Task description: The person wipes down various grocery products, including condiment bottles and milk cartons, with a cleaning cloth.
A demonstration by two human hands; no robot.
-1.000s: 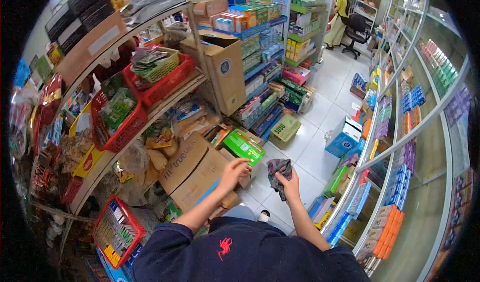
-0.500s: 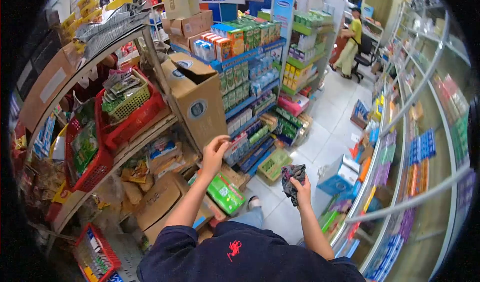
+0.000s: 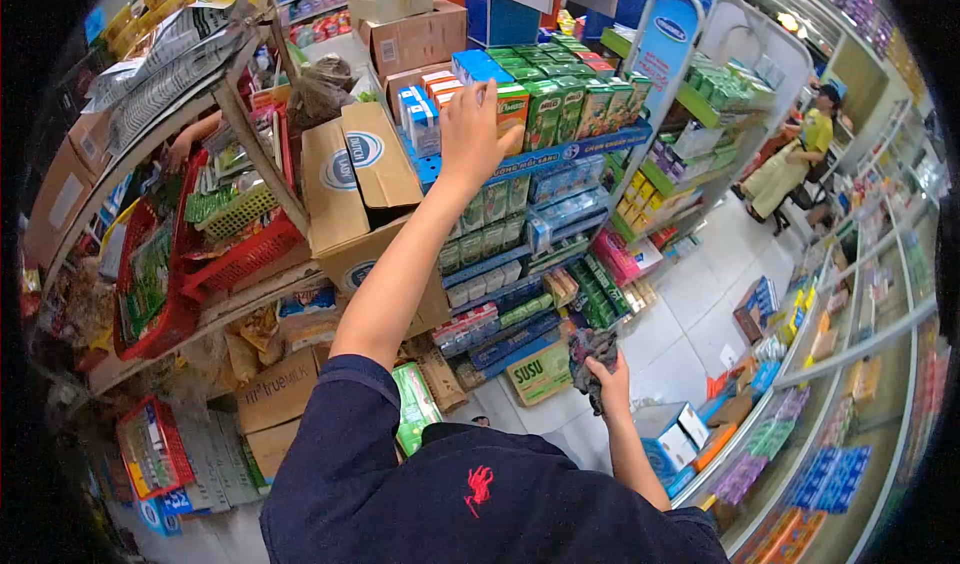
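My left hand (image 3: 474, 136) reaches over the top shelf of a blue display rack (image 3: 570, 156), in front of orange and white drink cartons. Its fingers are spread, and some of the cartons are hidden behind it. Green cartons (image 3: 543, 114) stand just right of the fingers, and blue-and-white cartons (image 3: 420, 122) stand to their left. Lower right, my right hand (image 3: 612, 382) grips a dark crumpled cloth (image 3: 590, 356), held above the floor beside a green SUSU box (image 3: 538, 371).
An open cardboard box (image 3: 335, 179) stands left of the rack. Red baskets (image 3: 245, 254) sit on a shelf further left. Curved glass shelving (image 3: 850, 404) runs down the right. A person in yellow (image 3: 815, 134) is at the back right, and another person's hand (image 3: 190, 142) shows at left.
My left hand has moved up and forward to the rack's top shelf, its fingers now spread. The view has shifted towards the rack. The cloth remains in my right hand.
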